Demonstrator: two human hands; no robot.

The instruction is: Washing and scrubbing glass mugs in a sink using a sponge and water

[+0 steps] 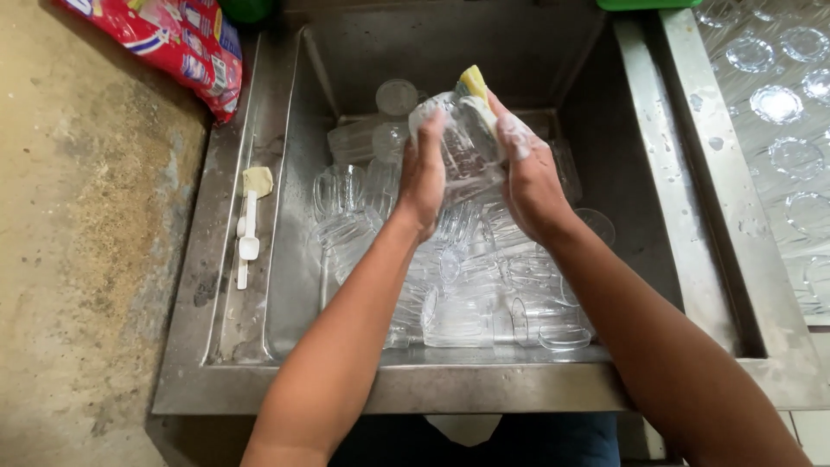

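Left hand (424, 177) is wrapped round a soapy clear glass (462, 143) held steady above the steel sink (285, 259), while a yellow sponge (474, 85) is pinched against it by the right hand (527, 177) for scrubbing.

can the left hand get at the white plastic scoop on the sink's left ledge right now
Probably not at once: the left hand is gripping a clear soapy glass. The white plastic scoop lies uncovered on the steel sink ledge, so the path itself looks free.

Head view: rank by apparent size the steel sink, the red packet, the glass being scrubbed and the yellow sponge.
1. steel sink
2. red packet, partly cut off by the frame
3. glass, held in the left hand
4. yellow sponge, mostly hidden by the right hand
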